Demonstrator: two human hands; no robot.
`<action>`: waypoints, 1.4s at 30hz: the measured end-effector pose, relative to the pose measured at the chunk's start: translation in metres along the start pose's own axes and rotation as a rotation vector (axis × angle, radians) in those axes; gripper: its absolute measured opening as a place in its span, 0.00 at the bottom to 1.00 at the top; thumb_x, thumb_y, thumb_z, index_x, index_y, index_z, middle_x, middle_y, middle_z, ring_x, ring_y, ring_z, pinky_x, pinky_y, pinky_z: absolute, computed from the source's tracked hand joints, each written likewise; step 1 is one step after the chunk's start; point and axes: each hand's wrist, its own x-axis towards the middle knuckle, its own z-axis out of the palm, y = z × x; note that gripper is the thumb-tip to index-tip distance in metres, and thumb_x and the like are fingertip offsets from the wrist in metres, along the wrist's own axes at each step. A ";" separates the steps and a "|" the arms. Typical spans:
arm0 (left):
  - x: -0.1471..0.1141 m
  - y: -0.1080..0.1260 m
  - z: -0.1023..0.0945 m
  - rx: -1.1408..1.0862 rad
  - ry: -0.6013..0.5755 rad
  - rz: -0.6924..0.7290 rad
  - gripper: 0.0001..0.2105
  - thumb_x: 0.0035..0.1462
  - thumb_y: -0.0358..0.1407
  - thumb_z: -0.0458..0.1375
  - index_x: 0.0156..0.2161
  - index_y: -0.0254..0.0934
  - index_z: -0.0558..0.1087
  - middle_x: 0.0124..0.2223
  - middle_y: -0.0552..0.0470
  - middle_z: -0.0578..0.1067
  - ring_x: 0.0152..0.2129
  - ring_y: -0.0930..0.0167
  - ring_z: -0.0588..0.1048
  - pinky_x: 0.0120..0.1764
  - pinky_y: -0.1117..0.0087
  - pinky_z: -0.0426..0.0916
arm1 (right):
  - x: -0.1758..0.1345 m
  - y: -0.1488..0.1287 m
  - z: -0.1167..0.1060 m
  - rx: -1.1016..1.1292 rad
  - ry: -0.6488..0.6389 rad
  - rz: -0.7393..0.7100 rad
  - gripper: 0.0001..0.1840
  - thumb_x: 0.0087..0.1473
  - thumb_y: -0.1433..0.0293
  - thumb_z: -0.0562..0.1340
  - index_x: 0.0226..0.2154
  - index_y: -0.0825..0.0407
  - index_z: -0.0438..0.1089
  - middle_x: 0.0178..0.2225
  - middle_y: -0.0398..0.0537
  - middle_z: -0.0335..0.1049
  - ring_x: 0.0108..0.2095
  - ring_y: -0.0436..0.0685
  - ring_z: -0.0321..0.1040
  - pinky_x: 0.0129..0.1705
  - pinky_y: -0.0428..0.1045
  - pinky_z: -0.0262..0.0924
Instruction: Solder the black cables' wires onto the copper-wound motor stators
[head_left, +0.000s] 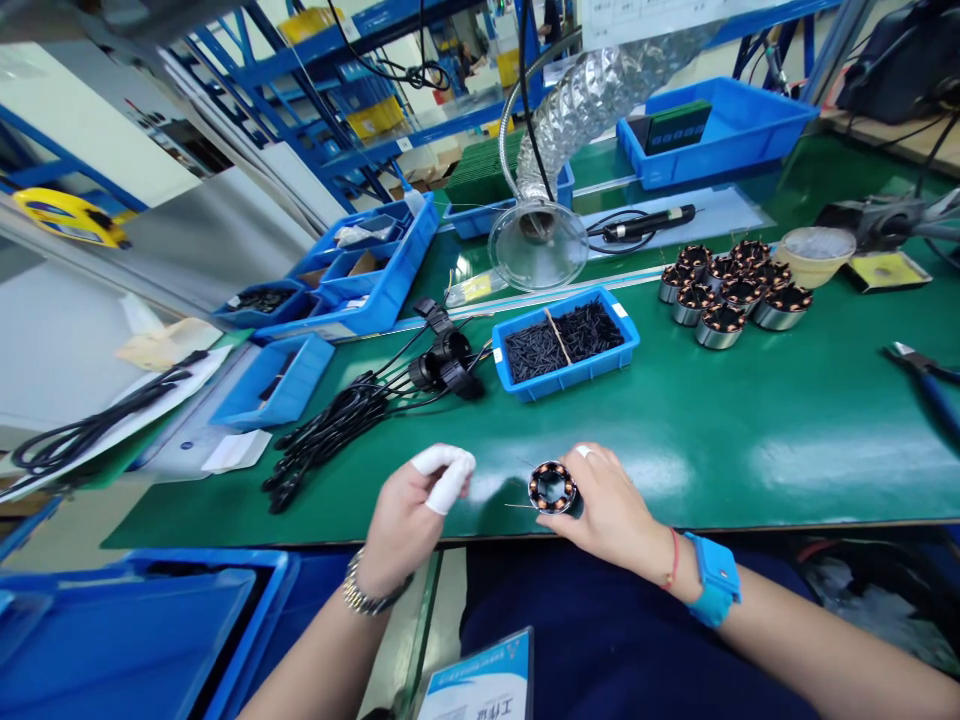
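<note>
My right hand (611,505) grips a motor stator (551,488), a metal ring with copper windings, over the green table near its front edge. The stator's open end faces up, and thin wire leads stick out of it to the left. My left hand (416,515) is to the left, apart from the stator. White finger covers sit on its thumb and index finger, which are pinched together. Whatever may be between those tips is too small to make out. Beyond both hands stands a small blue bin (566,345) full of short black tubes.
Several more stators (720,325) stand grouped at the right, beside a round tub (814,255). Pliers (930,385) lie at the right edge. A bundle of black cables (337,425) lies to the left. A clear extractor hood (538,245) hangs behind the bin.
</note>
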 end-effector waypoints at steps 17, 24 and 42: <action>-0.011 -0.002 0.001 -0.167 0.125 -0.267 0.10 0.46 0.38 0.59 0.32 0.33 0.73 0.26 0.53 0.73 0.23 0.74 0.70 0.29 0.74 0.66 | -0.002 -0.002 0.003 -0.092 0.029 0.036 0.21 0.41 0.58 0.64 0.33 0.54 0.61 0.33 0.50 0.60 0.36 0.59 0.57 0.38 0.53 0.55; -0.023 -0.013 0.050 -0.467 -0.040 -0.371 0.07 0.48 0.36 0.58 0.31 0.32 0.72 0.27 0.51 0.74 0.21 0.75 0.69 0.27 0.74 0.66 | -0.003 -0.003 0.006 -0.107 0.055 0.022 0.20 0.41 0.59 0.64 0.33 0.53 0.60 0.33 0.50 0.61 0.37 0.59 0.56 0.37 0.53 0.55; -0.011 0.030 0.007 -0.033 -0.266 -0.204 0.09 0.51 0.38 0.55 0.25 0.32 0.68 0.24 0.53 0.68 0.22 0.75 0.66 0.27 0.76 0.63 | -0.002 -0.002 0.005 -0.155 0.071 0.030 0.21 0.41 0.56 0.63 0.31 0.53 0.59 0.33 0.51 0.61 0.36 0.60 0.56 0.37 0.53 0.54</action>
